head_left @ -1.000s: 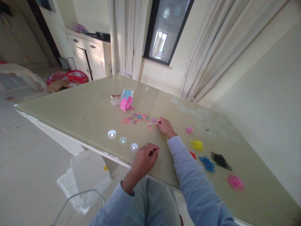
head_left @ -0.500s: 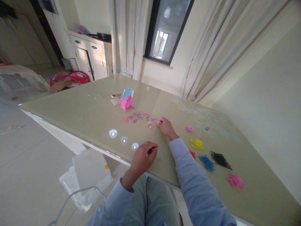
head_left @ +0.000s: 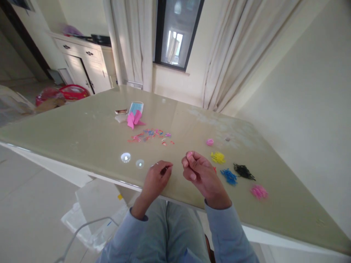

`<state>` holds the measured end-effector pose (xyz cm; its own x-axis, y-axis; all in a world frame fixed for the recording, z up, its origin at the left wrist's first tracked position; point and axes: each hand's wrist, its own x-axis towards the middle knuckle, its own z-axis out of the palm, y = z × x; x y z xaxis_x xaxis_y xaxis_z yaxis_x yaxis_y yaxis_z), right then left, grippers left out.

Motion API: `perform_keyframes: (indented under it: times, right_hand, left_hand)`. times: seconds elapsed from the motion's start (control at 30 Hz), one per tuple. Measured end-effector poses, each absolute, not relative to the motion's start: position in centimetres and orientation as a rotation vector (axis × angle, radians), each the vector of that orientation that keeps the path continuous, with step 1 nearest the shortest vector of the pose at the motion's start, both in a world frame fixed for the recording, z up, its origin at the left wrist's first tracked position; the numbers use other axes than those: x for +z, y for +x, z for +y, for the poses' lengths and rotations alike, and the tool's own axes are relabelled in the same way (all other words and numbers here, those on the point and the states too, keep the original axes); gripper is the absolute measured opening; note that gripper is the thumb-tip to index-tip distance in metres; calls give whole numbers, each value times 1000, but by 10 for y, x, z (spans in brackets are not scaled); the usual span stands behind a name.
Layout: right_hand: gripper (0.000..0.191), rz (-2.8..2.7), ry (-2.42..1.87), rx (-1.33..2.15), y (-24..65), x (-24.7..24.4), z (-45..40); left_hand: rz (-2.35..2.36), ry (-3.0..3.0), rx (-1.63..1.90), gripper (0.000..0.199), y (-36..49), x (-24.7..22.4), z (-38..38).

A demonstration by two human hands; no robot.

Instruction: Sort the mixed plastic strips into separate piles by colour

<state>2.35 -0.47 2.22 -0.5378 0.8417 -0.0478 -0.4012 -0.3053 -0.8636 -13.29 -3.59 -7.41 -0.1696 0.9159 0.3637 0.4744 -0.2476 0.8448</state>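
My right hand (head_left: pixel 201 175) is raised above the table near its front edge, palm turned up, fingers curled and pinched; anything between them is too small to name. My left hand (head_left: pixel 157 180) rests by the front edge with thumb and fingertips together; what it grips, if anything, cannot be made out. Beyond the hands lies a scatter of mixed coloured bands (head_left: pixel 148 135). Right of my right hand are piles of yellow bands (head_left: pixel 218 157), blue bands (head_left: pixel 228 176), black bands (head_left: pixel 244 171) and pink bands (head_left: pixel 259 191).
A pink folded item (head_left: pixel 134 119) lies against a blue face mask (head_left: pixel 136 107) at the table's back left. Two small round clear objects (head_left: pixel 125 157) stand left of my left hand. A small pink object (head_left: pixel 210 142) sits beyond the yellow pile. Curtains hang behind the table (head_left: pixel 95 146).
My right hand has drawn back from the mixed bands toward me and turned palm up. My left hand keeps its pinched shape. The camera view has shifted to the right.
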Motion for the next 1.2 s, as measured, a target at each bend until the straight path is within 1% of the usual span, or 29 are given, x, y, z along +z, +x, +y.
perform_keyframes:
  times: [0.17,0.3,0.47,0.57,0.7,0.87,0.97,1.07,1.13,1.2]
  right_hand:
    - [26,-824,-516,2017,39,26,-16]
    - [26,-774,-496,2033,54,27,-18]
    - [28,-757,-546,1961,74,29,-22]
    - [31,-738,-591,1837,91,30,-26]
    - [33,-793,-750,1503,125,24,-30]
    - [31,-914,-1139,860,193,-1,-31]
    - [27,-950,-1381,518,239,-21,-31]
    - [20,-1105,-1683,187,278,-39,-33]
    - [18,-1235,-1808,21,295,-49,-34]
    - [16,-1339,-1847,-73,305,-56,-35]
  left_hand:
    - [1589,1697,1419,18,-135,-77,-35]
    - [1604,1675,1417,21,-136,-76,-35]
    - [1659,1682,1391,24,-137,-74,-35]
    - [1715,1680,1359,26,-138,-75,-36]
    - [1760,1722,1306,30,-140,-76,-37]
    - [1832,1844,1235,29,-140,-79,-36]
    - [1908,1910,1191,26,-138,-80,-35]
    - [1984,1966,1144,23,-134,-81,-34]
    - [2025,1979,1118,21,-132,-80,-34]
    - [2044,1982,1091,19,-130,-78,-34]
